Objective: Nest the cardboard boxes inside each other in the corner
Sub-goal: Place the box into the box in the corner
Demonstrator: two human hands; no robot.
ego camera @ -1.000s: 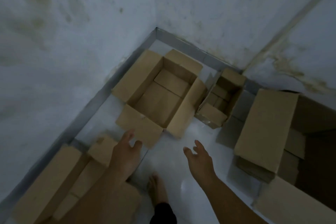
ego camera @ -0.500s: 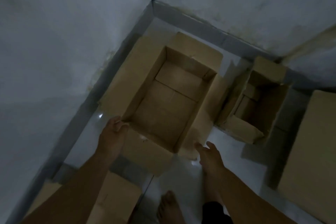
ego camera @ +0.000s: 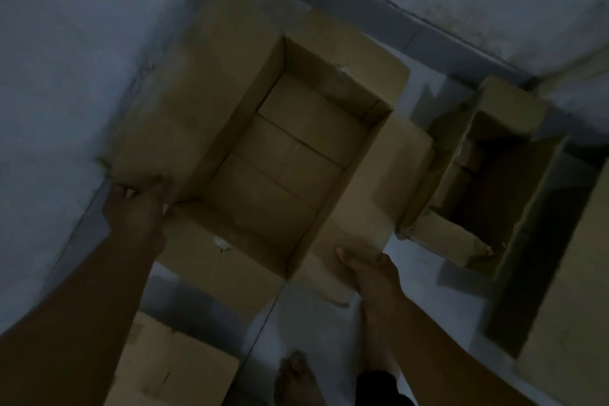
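Note:
A large open cardboard box (ego camera: 280,161) sits on the floor in the corner, its four flaps spread outward and its inside empty. My left hand (ego camera: 138,208) grips the near end of its left flap. My right hand (ego camera: 369,269) holds the near edge of its right flap. To the right stands a smaller open cardboard box (ego camera: 494,181), worn, with torn flaps, close against the big box's right flap.
Grey walls meet at the corner behind the boxes. Another cardboard box (ego camera: 171,369) lies at the lower left, and a further one (ego camera: 573,290) runs along the right edge. My bare foot (ego camera: 296,379) stands on the pale floor between them.
I have leaned in closer. Both hands went from hovering open near the big box to closing on its left and right flaps.

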